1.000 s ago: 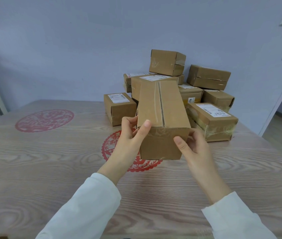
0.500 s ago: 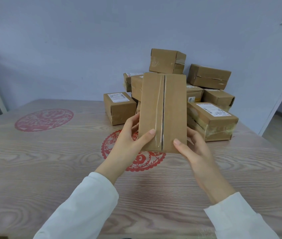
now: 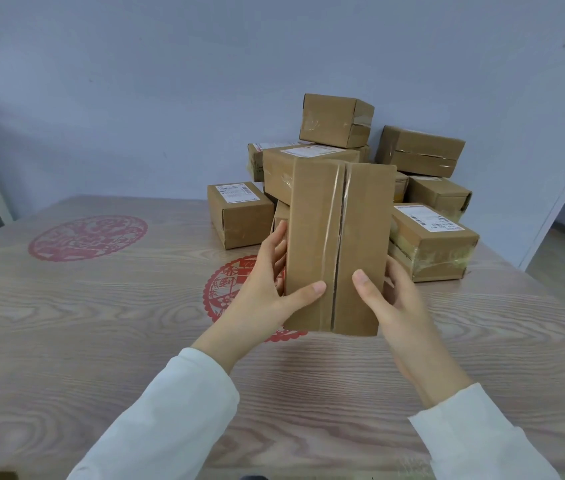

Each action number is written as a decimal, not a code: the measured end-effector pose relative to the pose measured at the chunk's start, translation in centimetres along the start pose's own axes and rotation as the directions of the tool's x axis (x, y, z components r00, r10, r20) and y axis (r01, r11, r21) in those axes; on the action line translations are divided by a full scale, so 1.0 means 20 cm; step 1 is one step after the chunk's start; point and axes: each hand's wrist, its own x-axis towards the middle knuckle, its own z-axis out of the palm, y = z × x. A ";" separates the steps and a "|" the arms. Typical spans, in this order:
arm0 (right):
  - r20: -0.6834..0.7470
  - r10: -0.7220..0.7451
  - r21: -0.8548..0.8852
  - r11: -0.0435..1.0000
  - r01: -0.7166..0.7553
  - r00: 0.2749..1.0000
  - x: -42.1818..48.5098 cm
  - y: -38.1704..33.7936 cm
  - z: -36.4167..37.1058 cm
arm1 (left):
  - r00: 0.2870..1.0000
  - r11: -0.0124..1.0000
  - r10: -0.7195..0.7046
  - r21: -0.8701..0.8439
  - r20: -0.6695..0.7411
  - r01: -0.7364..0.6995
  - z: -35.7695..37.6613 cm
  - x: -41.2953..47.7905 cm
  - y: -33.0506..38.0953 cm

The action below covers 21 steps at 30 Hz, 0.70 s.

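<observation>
Holding cardboard box (image 3: pixel 312 237) upright above table (image 3: pixel 101 323), taped seam facing camera, probably for inspection. Gripping lower sides with left hand (image 3: pixel 263 296) and right hand (image 3: pixel 398 306), thumbs pressed on front.

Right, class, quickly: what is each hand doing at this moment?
Left hand: grips the taped cardboard box, left edge.
Right hand: grips the same box, right edge.
</observation>
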 end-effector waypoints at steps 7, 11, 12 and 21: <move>0.001 -0.009 0.031 0.999 0.009 1.000 -0.01 0.01 0.01 | 0.999 1.000 -0.027 -0.016 -0.023 0.027 -0.01 0.02 0.01; -0.054 -0.007 0.032 0.999 0.009 0.999 -0.02 0.01 0.02 | 1.000 1.000 -0.006 0.008 0.009 0.006 0.00 0.01 0.03; -0.054 -0.013 0.024 1.000 0.014 0.998 -0.02 0.01 0.02 | 1.000 1.000 0.001 0.005 -0.004 -0.001 0.00 0.01 0.03; -0.044 -0.015 0.059 0.998 0.018 0.999 -0.01 0.01 0.01 | 1.000 1.000 -0.008 0.030 -0.010 0.008 0.01 0.01 0.02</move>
